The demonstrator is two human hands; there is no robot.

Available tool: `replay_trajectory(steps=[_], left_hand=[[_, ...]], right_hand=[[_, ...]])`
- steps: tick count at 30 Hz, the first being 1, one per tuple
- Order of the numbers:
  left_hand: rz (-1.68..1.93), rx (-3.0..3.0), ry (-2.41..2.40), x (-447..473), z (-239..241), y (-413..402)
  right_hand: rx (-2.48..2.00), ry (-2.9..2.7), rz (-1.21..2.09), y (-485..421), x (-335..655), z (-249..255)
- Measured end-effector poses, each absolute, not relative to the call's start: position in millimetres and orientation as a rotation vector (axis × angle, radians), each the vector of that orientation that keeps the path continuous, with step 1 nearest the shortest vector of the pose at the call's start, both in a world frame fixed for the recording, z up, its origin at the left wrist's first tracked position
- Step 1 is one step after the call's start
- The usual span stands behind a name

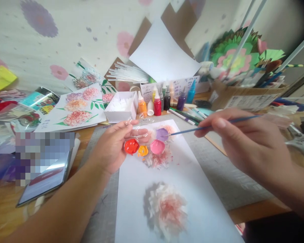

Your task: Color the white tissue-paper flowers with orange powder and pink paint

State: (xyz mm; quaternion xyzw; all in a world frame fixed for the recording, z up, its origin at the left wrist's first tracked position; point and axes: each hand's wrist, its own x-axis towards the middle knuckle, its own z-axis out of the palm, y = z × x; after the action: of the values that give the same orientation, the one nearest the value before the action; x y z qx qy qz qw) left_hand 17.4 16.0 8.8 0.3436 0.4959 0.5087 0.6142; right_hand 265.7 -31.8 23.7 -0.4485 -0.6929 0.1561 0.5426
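My left hand grips a clear plastic paint palette by its side, lifted over a white sheet of paper. Its wells hold red paint, orange paint, pink paint and purple paint. Between the fingers of my right hand is a thin blue paintbrush, its tip at the edge of the purple well. On the paper's near part lies a crumpled white tissue bunch with a reddish middle. Blurred reddish petal marks show partly behind the palette.
Behind the paper stand several paint bottles and a white box. At left are painted flower sheets and a phone. A cardboard box holding brushes stands at right. A grey cutting mat lies underneath.
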Motion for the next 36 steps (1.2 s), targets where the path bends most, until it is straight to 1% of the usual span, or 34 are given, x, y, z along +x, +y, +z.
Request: replay_trajectory(steps=[4, 9, 13, 18, 23, 33, 36], left_hand=[[1.196, 0.813, 1.122, 14, 5, 18], [1.242, 0.836, 1.109, 11, 0, 22], [1.259, 0.852, 1.113, 11, -2, 25], [1.288, 0.844, 1.114, 9, -2, 25], [1.265, 0.826, 1.105, 10, 1, 24], [1.283, 0.789, 1.099, 13, 5, 23], [1.286, 0.797, 1.116, 14, 7, 22]], right_hand=[[-1.092, -1.581, 0.398, -34, 268, 24], [-0.996, -1.231, 0.635, -34, 273, 28], [-1.058, -1.336, 0.753, -29, 283, 19], [-1.105, -1.432, 0.815, -26, 286, 3], [-1.102, -1.446, 0.913, -23, 283, 0], [-1.143, -1.461, 0.872, -20, 282, -1], [-1.149, -1.457, 0.815, -19, 282, 2]])
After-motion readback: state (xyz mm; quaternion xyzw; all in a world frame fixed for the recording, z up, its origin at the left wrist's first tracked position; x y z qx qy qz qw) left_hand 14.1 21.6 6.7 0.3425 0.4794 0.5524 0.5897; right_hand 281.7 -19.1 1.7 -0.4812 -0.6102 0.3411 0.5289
